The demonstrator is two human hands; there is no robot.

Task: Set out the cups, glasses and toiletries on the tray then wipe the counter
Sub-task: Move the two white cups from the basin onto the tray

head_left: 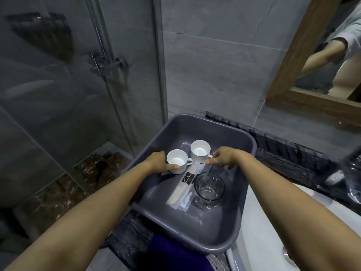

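A grey plastic tub (213, 122) rests on the counter's left end. Inside it stand two white cups. My left hand (160, 163) is wrapped around the nearer white cup (176, 161). My right hand (222, 156) pinches the handle of the farther white cup (200, 149), fingers curled. A clear glass (209, 187) stands upright in the tub just below my right hand. Wrapped toiletry packets (183, 189), a toothbrush kit among them, lie flat on the tub floor between the cups and the glass.
A dark stone counter (283, 153) runs to the right with a white sink basin (259, 231) and a blurred clear bottle (353, 173). A purple cloth (168, 253) lies under the tub's near edge. A glass shower screen (58, 94) stands left; a wood-framed mirror (293, 55) hangs right.
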